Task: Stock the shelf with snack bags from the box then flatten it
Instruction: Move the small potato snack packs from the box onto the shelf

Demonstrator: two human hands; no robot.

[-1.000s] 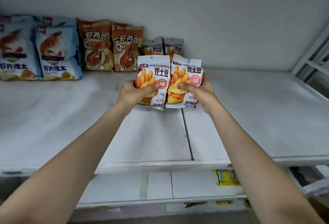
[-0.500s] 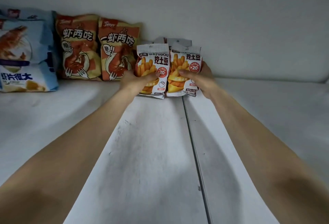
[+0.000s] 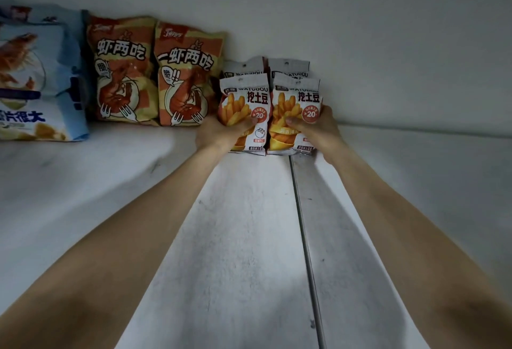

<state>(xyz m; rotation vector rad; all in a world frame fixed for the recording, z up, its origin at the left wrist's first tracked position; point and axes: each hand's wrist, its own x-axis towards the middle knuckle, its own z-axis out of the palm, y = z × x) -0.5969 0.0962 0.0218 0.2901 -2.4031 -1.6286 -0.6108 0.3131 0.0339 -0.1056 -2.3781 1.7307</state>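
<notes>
Two small white snack bags printed with orange fries stand side by side deep on the white shelf [image 3: 249,237]. My left hand [image 3: 219,133] grips the left fries bag [image 3: 246,99], thumb across its front. My right hand [image 3: 318,129] grips the right fries bag [image 3: 297,99] the same way. Both bags touch the shelf with their lower edges. Right behind them stand two more fries bags [image 3: 266,67] against the back wall, mostly hidden. The box is not in view.
Left of the fries bags, two orange shrimp snack bags [image 3: 155,74] lean on the back wall. Further left stand blue shrimp chip bags [image 3: 36,77]. A seam [image 3: 302,226] runs front to back in the shelf. The shelf's right side [image 3: 415,182] is bare.
Both hands carried the two fries bags from the shelf's front part to its back, down in front of the two standing there. The view moved closer in.
</notes>
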